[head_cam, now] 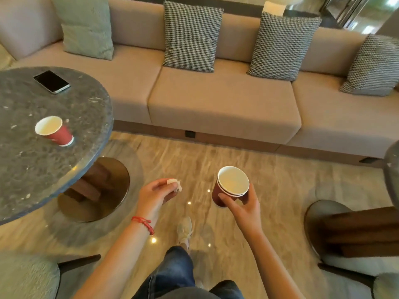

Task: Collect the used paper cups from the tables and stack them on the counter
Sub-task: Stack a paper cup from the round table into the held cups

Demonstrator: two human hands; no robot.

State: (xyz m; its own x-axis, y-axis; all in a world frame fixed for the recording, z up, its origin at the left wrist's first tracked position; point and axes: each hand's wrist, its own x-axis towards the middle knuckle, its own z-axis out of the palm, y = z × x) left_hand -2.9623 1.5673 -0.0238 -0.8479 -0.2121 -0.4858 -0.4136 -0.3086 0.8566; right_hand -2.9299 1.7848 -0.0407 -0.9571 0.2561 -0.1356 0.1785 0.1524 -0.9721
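Observation:
My right hand (243, 203) grips a stack of red paper cups (231, 185) with white insides, held upright over the floor; at least two rims show. My left hand (156, 194) pinches a small crumpled white napkin (175, 184) between thumb and fingers. A red string bracelet circles that wrist. One more red paper cup (55, 131) stands upright on the round grey stone table (28, 169) at the left, well away from both hands.
A black phone (51, 81) lies at the far side of the table. A long beige sofa (224, 104) with several cushions runs across the back. Another table's base (345, 229) stands at the right, and chair edges show at both lower corners.

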